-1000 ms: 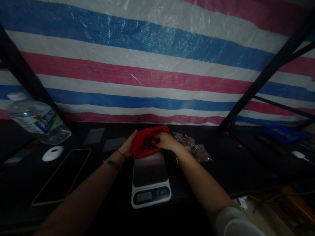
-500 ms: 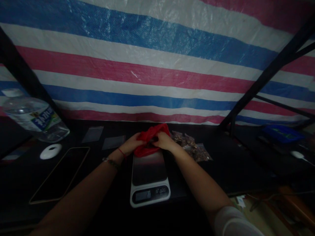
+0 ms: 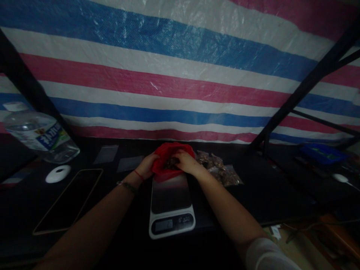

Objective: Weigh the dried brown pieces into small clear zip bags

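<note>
A red plastic bag (image 3: 161, 171) stands with its mouth spread wide at the back end of a white kitchen scale (image 3: 171, 227). Small brown pieces (image 3: 171, 163) show inside it, too dark to name exactly. My left hand (image 3: 147, 165) is closed on the bag's left rim. From the right, my right hand (image 3: 185, 162) reaches into the mouth, its fingers apart over the brown pieces; the fingertips are partly hidden. The scale's display is lit but its digits are blurred. Right of the bag lie several small clear bags (image 3: 229, 175) filled with brown pieces.
Two flat clear bags (image 3: 105, 154) lie to the left on the black table (image 3: 267, 187). Beside them are a phone (image 3: 69, 202), a white oval device (image 3: 58, 173) and a clear plastic bottle (image 3: 42, 133). Striped sheeting (image 3: 168, 90) closes the back, with black frame bars (image 3: 292, 97) at the sides.
The bag's mouth has been spread wider, so its contents show more. My right hand has shifted from the rim into the opening, and my left hand has moved slightly left.
</note>
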